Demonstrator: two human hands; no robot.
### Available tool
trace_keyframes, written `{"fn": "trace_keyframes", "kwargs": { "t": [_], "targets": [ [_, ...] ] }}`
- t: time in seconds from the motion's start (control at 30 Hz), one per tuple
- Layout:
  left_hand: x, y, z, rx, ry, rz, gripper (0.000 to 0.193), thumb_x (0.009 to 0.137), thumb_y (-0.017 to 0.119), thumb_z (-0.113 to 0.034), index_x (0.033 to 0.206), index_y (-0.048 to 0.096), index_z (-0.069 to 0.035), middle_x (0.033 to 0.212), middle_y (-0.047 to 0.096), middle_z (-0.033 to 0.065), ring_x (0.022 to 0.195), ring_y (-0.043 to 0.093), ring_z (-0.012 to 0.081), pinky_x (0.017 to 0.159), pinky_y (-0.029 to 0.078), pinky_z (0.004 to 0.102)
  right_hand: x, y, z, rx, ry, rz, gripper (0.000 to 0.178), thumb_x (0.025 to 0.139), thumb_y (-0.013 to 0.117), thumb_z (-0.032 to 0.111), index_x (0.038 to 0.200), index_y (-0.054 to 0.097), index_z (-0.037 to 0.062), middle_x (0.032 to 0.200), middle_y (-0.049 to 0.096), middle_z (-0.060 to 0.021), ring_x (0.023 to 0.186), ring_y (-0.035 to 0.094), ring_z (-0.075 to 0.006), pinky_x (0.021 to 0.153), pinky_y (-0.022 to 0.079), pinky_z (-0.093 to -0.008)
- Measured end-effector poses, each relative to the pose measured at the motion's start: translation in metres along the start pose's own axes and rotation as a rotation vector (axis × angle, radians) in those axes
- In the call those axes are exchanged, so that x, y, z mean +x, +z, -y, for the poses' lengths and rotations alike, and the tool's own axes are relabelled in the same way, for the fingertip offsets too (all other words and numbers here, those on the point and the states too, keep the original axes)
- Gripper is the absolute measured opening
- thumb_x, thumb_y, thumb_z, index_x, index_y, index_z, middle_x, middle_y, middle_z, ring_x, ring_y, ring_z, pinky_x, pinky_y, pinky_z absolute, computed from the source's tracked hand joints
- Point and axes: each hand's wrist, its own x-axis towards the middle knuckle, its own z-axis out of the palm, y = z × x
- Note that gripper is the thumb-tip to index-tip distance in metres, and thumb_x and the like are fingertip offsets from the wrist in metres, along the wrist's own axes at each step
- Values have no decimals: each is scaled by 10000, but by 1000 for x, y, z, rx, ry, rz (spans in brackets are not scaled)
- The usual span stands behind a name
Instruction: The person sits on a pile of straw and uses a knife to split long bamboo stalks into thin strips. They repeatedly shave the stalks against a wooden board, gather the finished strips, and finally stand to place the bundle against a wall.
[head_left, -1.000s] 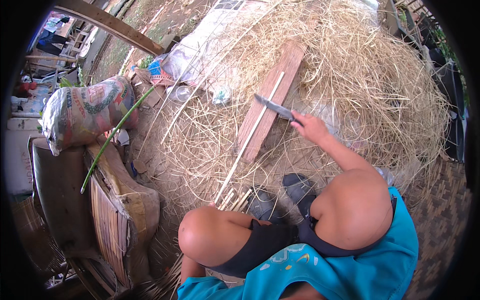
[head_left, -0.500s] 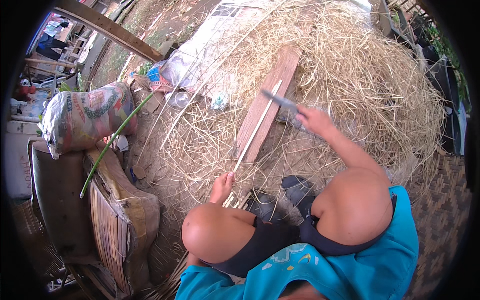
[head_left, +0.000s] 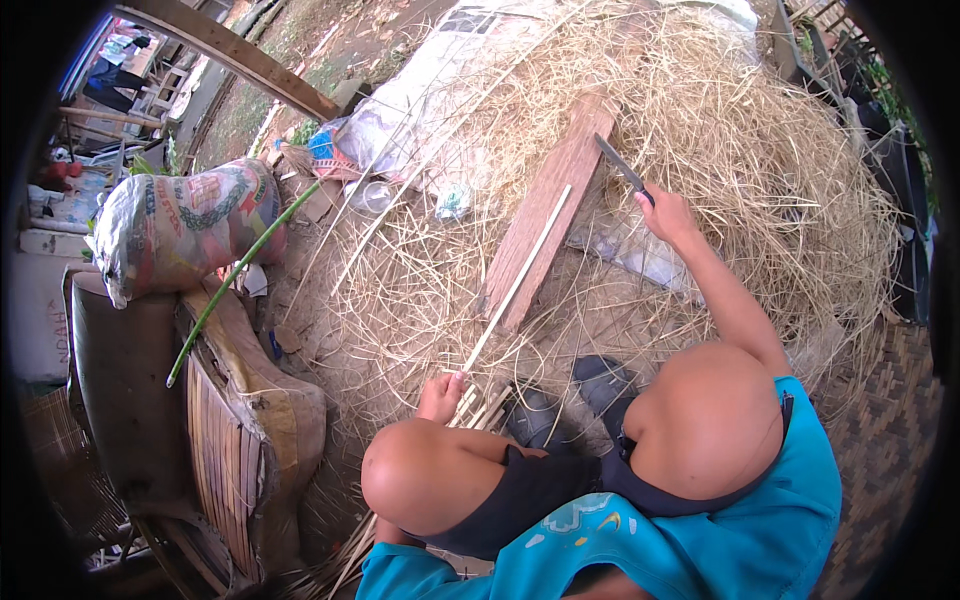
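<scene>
My left hand (head_left: pixel 440 397), beside my left knee, is closed on the near end of a thin pale bamboo strip (head_left: pixel 533 255). The strip runs away from me over a reddish-brown wooden plank (head_left: pixel 560 190) that lies on the ground with its far end at the shavings. In my right hand (head_left: pixel 668 214) is a knife (head_left: pixel 624 165), its handle in my closed fingers. The blade points up and left, its tip over the plank's right edge near the far end, apart from the strip. Several cut strips (head_left: pixel 485 408) lie by my left hand and foot.
A large heap of pale shavings (head_left: pixel 760 170) spreads ahead and right over plastic sheeting. At the left, a stuffed sack (head_left: pixel 200 220) and a green stalk (head_left: pixel 245 262) rest on a worn, torn seat (head_left: pixel 250 400). Woven matting (head_left: pixel 870 450) covers the ground at right.
The knife has moved from over the strip to the right and away, its blade now off the strip. My left hand has drawn the strip slightly toward me.
</scene>
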Motion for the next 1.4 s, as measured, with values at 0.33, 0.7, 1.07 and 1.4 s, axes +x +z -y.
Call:
{"fn": "trace_keyframes", "kwargs": {
  "t": [0.33, 0.7, 1.07, 1.4],
  "targets": [
    [31, 45, -54, 479, 188, -142, 333, 1069, 407, -307, 936, 482, -11, 653, 606, 313, 646, 624, 518, 599, 493, 595, -128, 54, 99, -63, -560, 465, 519, 1035, 480, 487, 1472, 489, 207, 943, 679, -233, 879, 689, -417, 811, 567, -508],
    [52, 51, -43, -255, 18, 166, 498, 1088, 382, -375, 869, 583, 24, 748, 626, 261, 724, 602, 462, 687, 474, 500, -97, 35, 84, 243, -378, 306, 479, 1023, 512, 429, 1357, 568, 90, 829, 692, -234, 800, 697, -417, 760, 560, -519],
    [15, 32, 3, -24, 6, 152, 476, 1089, 371, -375, 912, 600, 2, 722, 615, 212, 680, 582, 409, 674, 468, 487, -19, 15, 8, 26, -132, 21, 443, 1024, 522, 430, 1339, 573, 123, 832, 703, -196, 764, 705, -369, 699, 566, -502],
    [57, 64, -58, 436, 382, -188, 389, 1037, 459, -268, 837, 608, 30, 710, 621, 318, 696, 633, 512, 657, 491, 594, -179, 75, 124, 238, -576, 553, 540, 1012, 497, 534, 1433, 525, 196, 929, 664, -223, 800, 678, -439, 745, 564, -517]
  ]
}}
